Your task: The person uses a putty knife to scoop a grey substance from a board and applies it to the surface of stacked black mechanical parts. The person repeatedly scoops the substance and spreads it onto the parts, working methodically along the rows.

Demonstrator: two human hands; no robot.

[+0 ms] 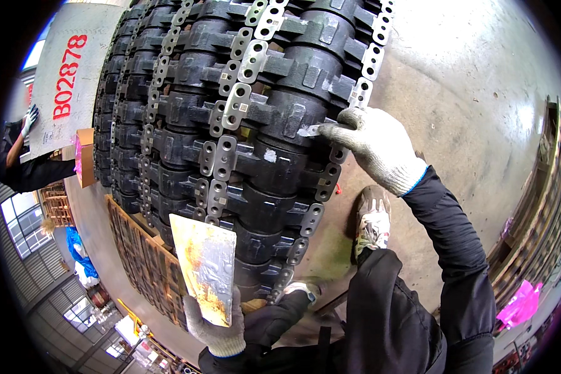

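My left hand (217,330), in a pale knit glove, is closed on the lower end of a flat silvery sheet (209,262) with yellow-brown stains. The sheet is tilted up in front of the black rollers. My right hand (377,146), gloved too, reaches over the right side of the rollers. Between its thumb and fingers it pinches a small thin pale piece (309,131), whose tip is against a black roller (293,115); its exact kind is unclear. A whitish patch (270,155) shows on the roller nearer me.
Rows of black rollers with metal chain links (237,106) are stacked on a wooden pallet (146,262). A grey board (75,75) and a cardboard box (86,159) stand at left, near another person's gloved hand (29,120). Wooden pallets (533,206) line the right; pink film (521,304) lies nearby.
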